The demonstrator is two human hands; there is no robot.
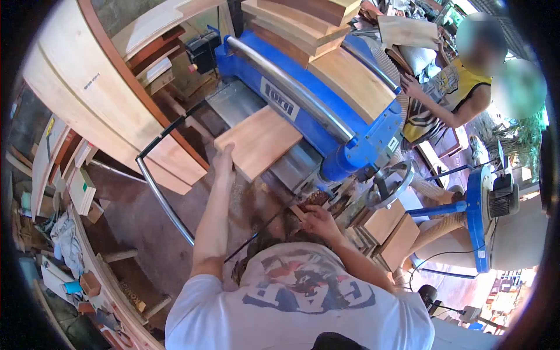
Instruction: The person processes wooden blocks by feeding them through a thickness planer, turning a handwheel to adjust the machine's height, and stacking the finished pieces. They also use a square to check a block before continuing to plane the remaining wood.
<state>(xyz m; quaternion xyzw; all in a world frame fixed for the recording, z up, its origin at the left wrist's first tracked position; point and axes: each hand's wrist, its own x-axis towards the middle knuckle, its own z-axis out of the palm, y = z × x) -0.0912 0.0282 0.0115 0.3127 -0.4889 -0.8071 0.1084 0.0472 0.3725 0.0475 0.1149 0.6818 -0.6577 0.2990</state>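
My left hand (224, 162) grips the near left edge of a flat wooden board (260, 141). The board's far end reaches the blue thickness planer (315, 108), under its front, and the near end sticks out over the metal bed (233, 105). Low in front of my shirt, my right hand (319, 221) is closed on a small piece of wood (298, 212), only partly visible. The planer's handwheel (392, 184) is to the right of that hand.
Boards are stacked on top of the planer (297, 29), and more boards (388, 233) stand at right. A metal frame (166, 210) rises at left, near long leaning panels (93, 87). Another person (449, 93) stands behind the machine. A blue-framed dust collector (478, 221) is at far right.
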